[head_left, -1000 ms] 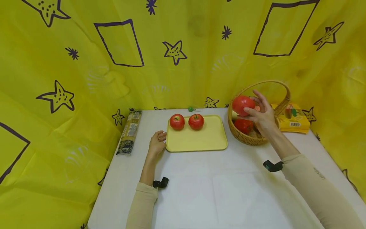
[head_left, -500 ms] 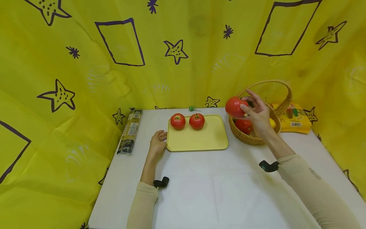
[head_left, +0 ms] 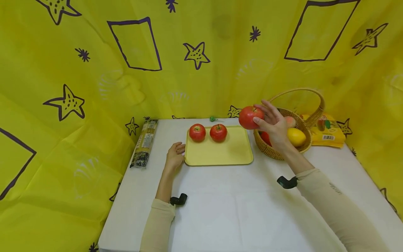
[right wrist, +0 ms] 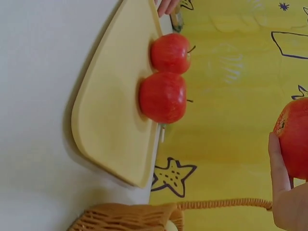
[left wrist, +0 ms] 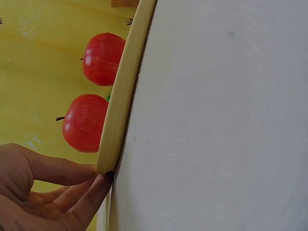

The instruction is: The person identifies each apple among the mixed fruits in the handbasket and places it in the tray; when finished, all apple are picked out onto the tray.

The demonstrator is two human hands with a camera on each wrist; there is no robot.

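Apple (head_left: 250, 118) moved twd tray (head_left: 220, 154) in R fingers (head_left: 271, 108).

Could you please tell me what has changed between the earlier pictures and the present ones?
The right hand moved left, carrying the red apple from over the basket towards the tray. The yellow fruit in the basket, mostly hidden before, now shows. Nothing was newly gripped or released. The left hand stayed at the tray's left edge, and the two apples stayed on the tray.

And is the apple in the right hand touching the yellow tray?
Apart. The right wrist view shows a clear gap: yellow backdrop is visible between the held apple in the right hand and the tray.
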